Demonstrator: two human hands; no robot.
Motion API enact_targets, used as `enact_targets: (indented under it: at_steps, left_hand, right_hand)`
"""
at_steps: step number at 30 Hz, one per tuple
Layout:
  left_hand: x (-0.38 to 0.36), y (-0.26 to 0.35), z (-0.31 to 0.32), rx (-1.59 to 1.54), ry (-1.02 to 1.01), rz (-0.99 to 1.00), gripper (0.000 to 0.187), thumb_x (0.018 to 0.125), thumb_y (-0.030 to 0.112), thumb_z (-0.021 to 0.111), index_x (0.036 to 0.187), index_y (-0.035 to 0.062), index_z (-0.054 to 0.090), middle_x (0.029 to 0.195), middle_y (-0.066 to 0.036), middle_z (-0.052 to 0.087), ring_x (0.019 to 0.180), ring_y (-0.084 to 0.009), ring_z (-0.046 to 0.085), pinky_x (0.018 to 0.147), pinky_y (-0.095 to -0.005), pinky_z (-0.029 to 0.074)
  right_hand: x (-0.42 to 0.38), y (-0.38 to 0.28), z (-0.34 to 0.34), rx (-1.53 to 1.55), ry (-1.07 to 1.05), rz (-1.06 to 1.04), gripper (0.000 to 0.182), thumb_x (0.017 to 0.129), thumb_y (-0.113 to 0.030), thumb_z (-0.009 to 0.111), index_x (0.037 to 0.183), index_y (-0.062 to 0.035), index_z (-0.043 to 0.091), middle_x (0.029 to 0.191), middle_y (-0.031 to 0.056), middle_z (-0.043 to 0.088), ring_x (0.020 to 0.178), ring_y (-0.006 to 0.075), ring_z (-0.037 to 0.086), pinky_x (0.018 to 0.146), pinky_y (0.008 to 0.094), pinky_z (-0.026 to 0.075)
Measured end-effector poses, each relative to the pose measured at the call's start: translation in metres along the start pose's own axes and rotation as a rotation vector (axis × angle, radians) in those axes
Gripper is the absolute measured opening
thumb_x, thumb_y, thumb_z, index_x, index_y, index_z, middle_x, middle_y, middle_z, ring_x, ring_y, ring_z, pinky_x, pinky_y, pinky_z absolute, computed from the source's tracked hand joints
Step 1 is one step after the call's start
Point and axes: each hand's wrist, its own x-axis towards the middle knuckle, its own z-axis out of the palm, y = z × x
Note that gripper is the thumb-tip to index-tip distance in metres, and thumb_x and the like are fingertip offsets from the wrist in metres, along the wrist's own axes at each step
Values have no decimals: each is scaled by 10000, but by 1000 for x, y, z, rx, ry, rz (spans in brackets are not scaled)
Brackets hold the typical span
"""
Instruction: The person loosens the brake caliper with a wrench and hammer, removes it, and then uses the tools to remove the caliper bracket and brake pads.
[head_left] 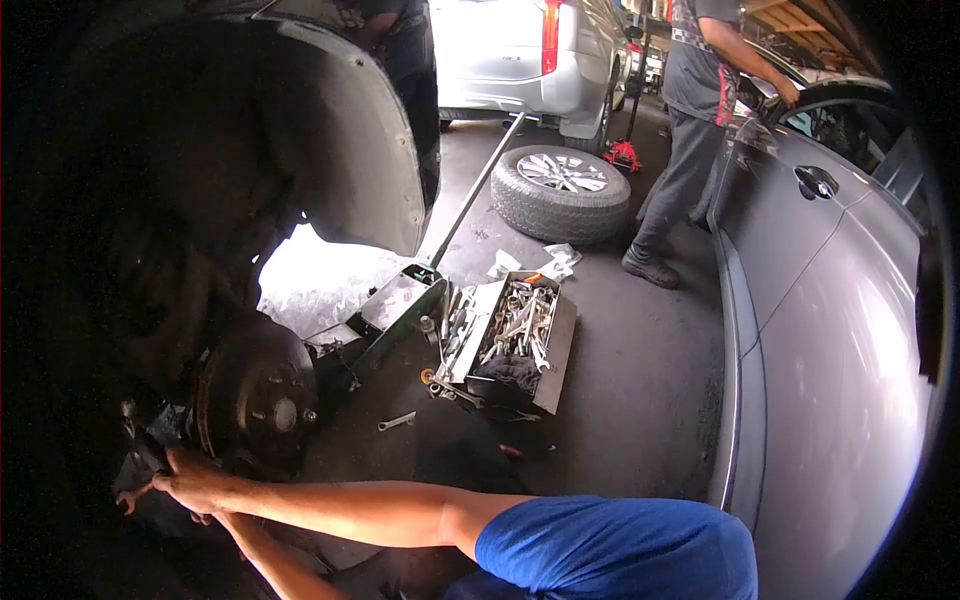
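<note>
Down at the lower left, my right hand (198, 486) is closed on an open-end wrench (130, 498), whose jaw sticks out to the left in dim light. Beneath it, my left hand (204, 518) is mostly covered by the right hand and wrist, so its fingers do not show. Both hands are just below and left of a brake disc (258, 395) with bare wheel studs, inside a dark wheel well. Dark suspension parts (150, 440) lie against the fingers; their details are lost in shadow.
A toolbox (565, 350) full of wrenches stands on the floor by a floor jack (400, 310). A loose wrench (397, 421) lies nearer. Behind are a removed wheel (560, 195) and a silver car (500, 60). A person (690, 130) stands by the open car door (830, 300).
</note>
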Motion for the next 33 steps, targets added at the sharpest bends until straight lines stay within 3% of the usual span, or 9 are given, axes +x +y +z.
enact_targets:
  at_steps: [3, 7, 17, 20, 24, 25, 27, 31, 33]
  left_hand:
    - [-9, 23, 1, -100, -2, -27, 444, 990, 304, 470, 1259, -42, 546, 1107, -61, 648, 1003, -187, 607, 910, -323, 472]
    - [-12, 36, 4, -170, -17, -46, 444, 991, 302, 469, 1260, -42, 547, 1114, -69, 649, 1011, -187, 606, 913, -324, 472]
    - [-8, 41, 7, -203, -42, -57, 444, 993, 299, 465, 1264, -42, 548, 1132, -90, 649, 1032, -189, 603, 920, -327, 471]
    - [-7, 41, 10, -217, -57, -66, 444, 993, 298, 464, 1265, -42, 549, 1138, -96, 650, 1038, -189, 602, 922, -327, 471]
    - [-7, 43, 9, -245, -62, -73, 444, 994, 297, 462, 1266, -42, 549, 1145, -105, 650, 1047, -190, 601, 924, -328, 471]
    - [-7, 43, 8, -250, -62, -73, 444, 994, 297, 462, 1266, -42, 550, 1147, -107, 650, 1049, -190, 601, 925, -328, 471]
    - [-8, 43, 7, -272, -58, -84, 444, 994, 296, 461, 1267, -42, 550, 1150, -111, 650, 1053, -190, 600, 926, -329, 471]
    - [-8, 57, 8, -171, 42, -32, 432, 1002, 283, 447, 1265, -37, 570, 1235, -173, 620, 1073, -193, 603, 906, -355, 481]
    - [-8, 42, -1, 55, 6, 126, 340, 988, 229, 470, 1216, 34, 629, 1145, -170, 669, 992, -237, 645, 862, -364, 502]
  right_hand:
    - [8, 12, 9, 71, 37, -32, 301, 870, -229, 597, 956, 49, 520, 677, 154, 556, 585, 238, 582, 546, 399, 457]
    - [4, 16, 10, -12, 98, -78, 331, 851, -261, 605, 958, 41, 523, 694, 143, 556, 663, 233, 588, 597, 392, 453]
    - [1, 24, 6, -7, 74, -95, 483, 850, -269, 630, 1214, 16, 490, 994, 193, 603, 922, 288, 577, 828, 410, 433]
    - [9, 32, 7, -14, 39, -201, 704, 839, -330, 621, 1415, -7, 376, 1290, 260, 542, 1128, 337, 550, 957, 408, 430]
    - [-17, -22, -32, 160, -124, 161, 714, 848, -350, 622, 1402, 28, 375, 1313, 256, 522, 1127, 316, 533, 945, 411, 428]
    - [-25, -33, -46, 157, -176, 68, 674, 891, -348, 585, 1406, 26, 363, 1341, 263, 487, 1181, 318, 499, 973, 415, 413]
    - [-3, -13, -36, 274, 170, -214, 424, 917, -312, 602, 1175, 3, 481, 713, 34, 524, 537, 121, 480, 474, 332, 404]
    - [-29, -57, -69, 293, 260, -196, 586, 926, -454, 558, 1278, -10, 407, 786, 86, 567, 546, 153, 554, 478, 319, 474]
    - [-39, -72, -93, 248, 266, -160, 594, 888, -495, 572, 1216, -5, 499, 847, 132, 608, 566, 183, 594, 485, 335, 493]
